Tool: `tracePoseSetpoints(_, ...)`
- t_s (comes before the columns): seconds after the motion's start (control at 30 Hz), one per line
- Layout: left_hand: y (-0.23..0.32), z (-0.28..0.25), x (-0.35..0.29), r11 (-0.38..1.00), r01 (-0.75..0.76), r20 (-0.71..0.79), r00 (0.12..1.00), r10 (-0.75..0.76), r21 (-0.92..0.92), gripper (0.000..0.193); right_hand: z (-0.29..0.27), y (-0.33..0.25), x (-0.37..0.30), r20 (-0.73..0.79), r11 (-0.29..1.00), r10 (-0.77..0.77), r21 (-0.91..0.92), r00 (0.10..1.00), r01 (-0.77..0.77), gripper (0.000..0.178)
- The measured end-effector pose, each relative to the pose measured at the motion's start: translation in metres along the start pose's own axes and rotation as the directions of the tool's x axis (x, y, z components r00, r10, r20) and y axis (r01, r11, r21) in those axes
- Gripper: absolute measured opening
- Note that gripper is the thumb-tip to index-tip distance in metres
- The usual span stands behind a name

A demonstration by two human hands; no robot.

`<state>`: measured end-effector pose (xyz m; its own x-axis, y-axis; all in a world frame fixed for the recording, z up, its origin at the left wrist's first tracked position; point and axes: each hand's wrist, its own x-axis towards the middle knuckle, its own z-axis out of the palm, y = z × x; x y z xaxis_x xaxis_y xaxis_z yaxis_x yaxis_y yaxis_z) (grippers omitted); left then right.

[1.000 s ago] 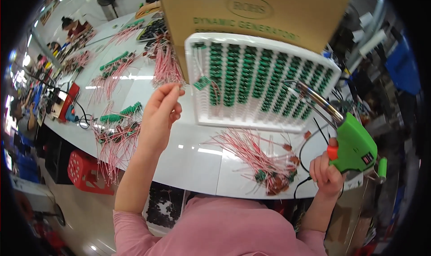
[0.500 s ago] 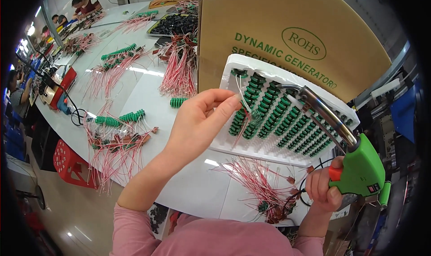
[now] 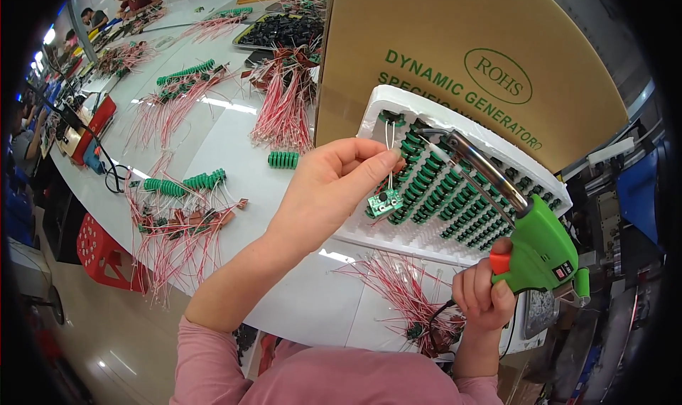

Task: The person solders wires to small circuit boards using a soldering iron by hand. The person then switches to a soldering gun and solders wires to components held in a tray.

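My left hand [image 3: 323, 192] pinches thin white wires [image 3: 390, 138] between thumb and forefinger. A small green circuit board [image 3: 384, 203] hangs below the fingertips. The wires also rise above my fingers toward a dark green ring [image 3: 391, 117] in the tray; I cannot tell whether they join it. In my right hand [image 3: 486, 295] is a green soldering gun [image 3: 543, 245] with an orange-red trigger and a long metal barrel. Its tip is up and right of my left fingertips, over the tray. Behind both hands a tilted white foam tray [image 3: 455, 114] carries rows of green-and-black rings [image 3: 426, 174].
A big cardboard box [image 3: 426, 21] stands behind the tray. Bundles of red and white wires [image 3: 401, 284] lie on the white table [image 3: 231, 138], with stacks of green rings [image 3: 283, 160]. A black-filled tray [image 3: 277, 35] sits farther back. People work at the far left.
The soldering gun and my right hand have moved left, bringing the tip nearer my left hand. The circuit board, blurred before, now hangs face-on. My left hand has shifted slightly right.
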<state>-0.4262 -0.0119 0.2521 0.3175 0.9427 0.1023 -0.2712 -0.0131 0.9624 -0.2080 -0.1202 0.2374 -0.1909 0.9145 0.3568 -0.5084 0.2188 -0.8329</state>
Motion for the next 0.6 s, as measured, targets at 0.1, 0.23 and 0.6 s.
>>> tracePoseSetpoints(0.1, 0.002, -0.001, 0.002, 0.999, 0.007, 0.003, 1.000, -0.007, -0.036, 0.020, 0.000, 0.003, 0.001, -0.023, 0.999, -0.012, -0.052, 1.000, 0.010, 0.043)
tracePoseSetpoints(0.23, 0.002, 0.000, 0.004, 0.996, 0.028, -0.031, 0.999, -0.030, -0.083, 0.020, 0.005, 0.007, 0.003, -0.150, 0.998, 0.012, -0.056, 0.989, -0.020, 0.049)
tracePoseSetpoints(0.6, -0.005, -0.013, 0.010, 0.992, -0.020, 0.004, 1.000, 0.021, -0.128, 0.019, 0.009, 0.015, 0.015, -0.115, 0.967, -0.044, -0.253, 0.992, 0.013, 0.048)
